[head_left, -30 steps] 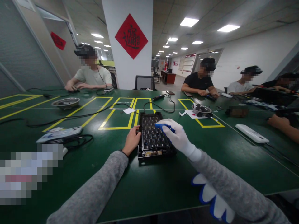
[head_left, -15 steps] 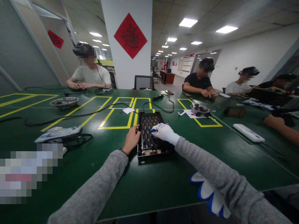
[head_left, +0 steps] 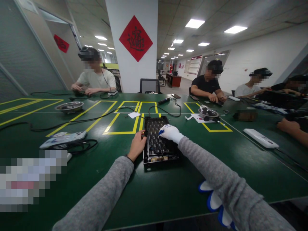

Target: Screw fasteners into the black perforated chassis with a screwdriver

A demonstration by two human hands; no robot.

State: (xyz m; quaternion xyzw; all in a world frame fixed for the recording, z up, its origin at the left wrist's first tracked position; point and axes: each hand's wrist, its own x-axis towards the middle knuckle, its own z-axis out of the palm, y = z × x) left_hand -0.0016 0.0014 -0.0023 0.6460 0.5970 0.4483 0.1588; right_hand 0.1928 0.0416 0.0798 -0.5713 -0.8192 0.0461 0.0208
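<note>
Reaching forward with gray-sleeved left forearm [head_left: 101, 189] and right forearm [head_left: 216, 166], angled inward toward each other. Resting the bare left hand [head_left: 138, 145] with fingers loosely bent, dark band [head_left: 129, 158] at the wrist. Curling the white-gloved right hand [head_left: 169, 133] knuckles up, fingers bunched.

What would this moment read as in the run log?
left hand: on black case edge | gloved right hand: over case | beyond: metal bowl, white paper

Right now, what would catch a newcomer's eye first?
The red diamond sign on the white pillar straight ahead. Below it, a black case sits on the green table, between a bare left hand and a white-gloved right hand.
</note>
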